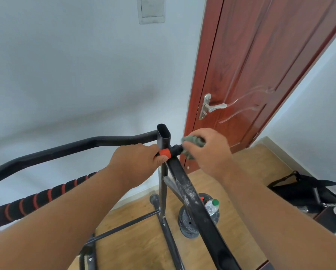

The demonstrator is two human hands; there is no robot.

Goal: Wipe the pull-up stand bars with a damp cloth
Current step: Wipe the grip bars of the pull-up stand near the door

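At centre frame, a left hand [139, 159] grips the pull-up stand's orange collar [164, 152] while the right hand [208, 151] bunches a grey-green cloth [194, 142] against the black knob [176, 149], where a hurried swipe could miss the dusty bar [184, 186] below.

Pull-up stand [164, 184]: black steel frame, open-topped upright post, standing on the wood floor. Top bar [69, 148] runs left, bent. Padded bar [36, 199] black with red bands. Side bar [192, 197] dusty, white-speckled. Cloth [194, 142]: grey-green, bunched against the black knob [176, 148] beside the post.
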